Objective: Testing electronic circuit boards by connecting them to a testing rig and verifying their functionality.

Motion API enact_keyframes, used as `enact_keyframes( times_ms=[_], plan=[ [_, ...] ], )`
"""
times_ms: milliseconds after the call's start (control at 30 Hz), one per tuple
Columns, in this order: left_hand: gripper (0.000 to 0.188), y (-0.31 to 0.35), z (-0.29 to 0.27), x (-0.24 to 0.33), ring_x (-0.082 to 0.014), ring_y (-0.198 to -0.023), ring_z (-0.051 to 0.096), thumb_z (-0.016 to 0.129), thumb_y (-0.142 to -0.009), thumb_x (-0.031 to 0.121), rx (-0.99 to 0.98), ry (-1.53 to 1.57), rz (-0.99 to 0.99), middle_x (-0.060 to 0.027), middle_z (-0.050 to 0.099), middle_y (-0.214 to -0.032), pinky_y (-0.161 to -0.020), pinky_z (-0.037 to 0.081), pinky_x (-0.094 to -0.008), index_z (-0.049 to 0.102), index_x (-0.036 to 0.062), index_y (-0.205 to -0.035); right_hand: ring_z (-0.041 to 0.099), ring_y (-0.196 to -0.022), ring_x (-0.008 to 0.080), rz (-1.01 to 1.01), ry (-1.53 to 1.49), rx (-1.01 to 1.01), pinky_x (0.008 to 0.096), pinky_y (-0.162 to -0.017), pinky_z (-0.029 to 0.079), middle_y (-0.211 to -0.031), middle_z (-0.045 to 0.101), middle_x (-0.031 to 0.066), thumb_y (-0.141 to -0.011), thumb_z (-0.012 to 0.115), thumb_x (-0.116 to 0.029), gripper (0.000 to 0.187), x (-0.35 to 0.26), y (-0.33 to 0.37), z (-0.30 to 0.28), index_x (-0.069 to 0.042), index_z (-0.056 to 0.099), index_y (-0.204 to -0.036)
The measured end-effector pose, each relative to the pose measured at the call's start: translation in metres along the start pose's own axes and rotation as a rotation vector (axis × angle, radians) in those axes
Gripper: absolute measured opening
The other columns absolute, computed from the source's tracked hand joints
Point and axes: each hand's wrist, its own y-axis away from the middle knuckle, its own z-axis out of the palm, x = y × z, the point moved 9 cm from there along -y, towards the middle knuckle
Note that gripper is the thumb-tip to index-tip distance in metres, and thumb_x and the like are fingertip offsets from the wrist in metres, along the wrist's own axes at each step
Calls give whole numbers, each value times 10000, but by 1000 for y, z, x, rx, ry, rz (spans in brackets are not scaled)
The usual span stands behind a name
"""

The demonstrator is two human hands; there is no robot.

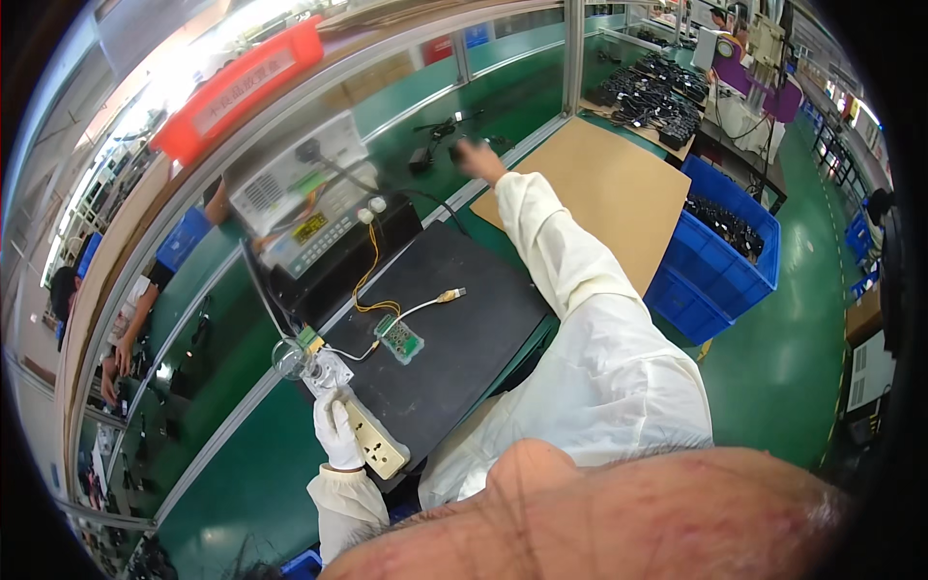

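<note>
My left hand (338, 431), in a white glove, is closed at the upper left end of a cream power strip (377, 447). Just beyond its fingers sits a clear-and-white fitting (327, 371). My bare right hand (478, 160) reaches far over the green work surface, its fingers smeared by motion. A dark thing shows at its fingertips; whether it is held I cannot tell. Close by lies a black power adapter (420, 160) with its cable. On the black mat (464, 338) rests a small green circuit board (399, 340), wired to a white cable with a USB plug (450, 295).
A grey test instrument (319, 227) stands behind the mat. A red bin (242, 92) hangs at the upper left. Cardboard (599, 198) covers the right side, beside stacked blue crates (725, 232). Black adapters (657, 97) are heaped beyond. Another person's arm (135, 324) shows at left.
</note>
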Motion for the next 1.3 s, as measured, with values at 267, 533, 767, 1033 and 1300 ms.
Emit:
enact_keyframes(
  times_ms=[267,533,767,1033,1300],
  plan=[
    [186,7,-20,-14,-238,-1168,606,574,-1044,79,210,93,-95,-125,629,-1238,-1044,467,-347,645,-1,-1196,656,-1141,311,-725,927,-192,389,-1011,515,-1197,680,185,-965,662,-312,445,-42,49,56,30,661,-1249],
    [203,-9,-132,-111,-236,-1184,614,686,-985,125,422,-286,-206,-128,666,-1249,-1046,478,-364,709,14,-1153,690,-981,138,-366,115,-594,296,-886,565,-1087,722,61,-1103,533,-283,335,-99,185,94,-21,683,-1247],
    [304,-34,-155,-100,-345,-1186,625,737,-846,342,380,-903,-219,-130,713,-1175,-1018,481,-469,753,125,-1058,648,-928,184,-294,386,-1050,336,-891,504,-993,726,102,-1142,351,-350,513,-88,321,148,7,708,-1050],
    [374,-28,-143,-93,-358,-1244,558,682,-894,349,282,-942,-221,-130,633,-1302,-1079,379,-517,695,129,-1196,572,-1250,401,-782,713,-1293,474,-1073,452,-1285,647,186,-954,673,-215,302,-52,434,186,-15,692,-1179],
    [451,-27,-142,-90,-365,-1371,486,671,-925,380,193,-907,-294,-181,586,-1417,-1147,335,-495,677,103,-1281,557,-1290,382,-937,786,-1208,490,-1092,443,-1319,633,148,-866,714,-72,328,-18,442,187,-34,690,-1191]
  ],
)
